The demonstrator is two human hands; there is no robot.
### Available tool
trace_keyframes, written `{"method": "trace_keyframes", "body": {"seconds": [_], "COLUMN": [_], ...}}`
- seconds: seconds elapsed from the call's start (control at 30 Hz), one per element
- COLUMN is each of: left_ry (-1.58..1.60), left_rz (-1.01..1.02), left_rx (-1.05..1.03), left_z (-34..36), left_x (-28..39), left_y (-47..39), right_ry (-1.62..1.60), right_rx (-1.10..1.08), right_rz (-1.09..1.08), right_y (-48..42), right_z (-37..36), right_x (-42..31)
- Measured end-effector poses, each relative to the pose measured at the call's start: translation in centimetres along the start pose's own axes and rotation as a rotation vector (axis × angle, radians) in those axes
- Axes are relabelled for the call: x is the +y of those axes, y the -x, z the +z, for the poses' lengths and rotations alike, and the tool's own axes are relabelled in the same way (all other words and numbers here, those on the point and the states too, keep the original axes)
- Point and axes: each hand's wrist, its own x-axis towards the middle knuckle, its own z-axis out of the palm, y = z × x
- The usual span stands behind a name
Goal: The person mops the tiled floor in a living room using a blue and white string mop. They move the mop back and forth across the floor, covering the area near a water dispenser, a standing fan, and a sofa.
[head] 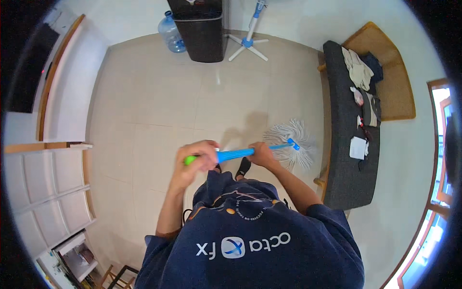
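Note:
A string mop has a blue handle (234, 155) with a green end cap, and its grey-white strand head (303, 159) is spread on the tiled floor (162, 94) at the right. My left hand (196, 157) is closed around the handle's top, by the green cap. Farther down, my right hand (261, 154) grips the handle where the ribbed blue grip meets the thinner pole. The pole slants from my hands toward the blue connector (293, 144) on the mop head. Part of my feet shows beneath the handle.
A dark cushioned bench (346, 173) bearing clothes and small items stands right of the mop head. At the far wall are a black bin (202, 39), a clear blue water jug (171, 34) and a white stand base (247, 42). A wooden stool (117, 276) is at lower left.

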Motion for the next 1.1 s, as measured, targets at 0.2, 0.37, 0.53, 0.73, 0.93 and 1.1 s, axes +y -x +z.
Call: {"method": "trace_keyframes", "body": {"seconds": [0.2, 0.37, 0.53, 0.73, 0.93, 1.1], "left_ry": [-0.179, -0.468, -0.555, -0.280, -0.013, -0.052], "left_rz": [0.338, 0.446, 0.378, 0.381, 0.239, 0.152], "left_rx": [0.211, 0.175, 0.150, 0.111, -0.043, -0.065], "left_z": [-4.0, -1.5, 0.8, 0.2, 0.0, -3.9], "left_x": [9.4, 11.1, 10.0, 9.2, 5.8, 4.4], "left_y": [4.4, 6.5, 6.3, 7.4, 6.1, 9.2], "right_ry": [-0.246, -0.231, -0.298, -0.292, -0.226, -0.069], "right_rx": [0.053, -0.095, 0.015, 0.012, 0.324, -0.021], "right_rz": [-0.277, -0.521, -0.581, -0.387, -0.431, -0.209], "right_y": [-5.8, -8.8, -9.3, -4.1, 0.4, -0.1], "right_z": [0.5, 0.6, 2.3, 1.5, 2.2, 3.3], "right_x": [-14.3, -18.1, -15.7, -13.6, -7.1, -9.4]}}
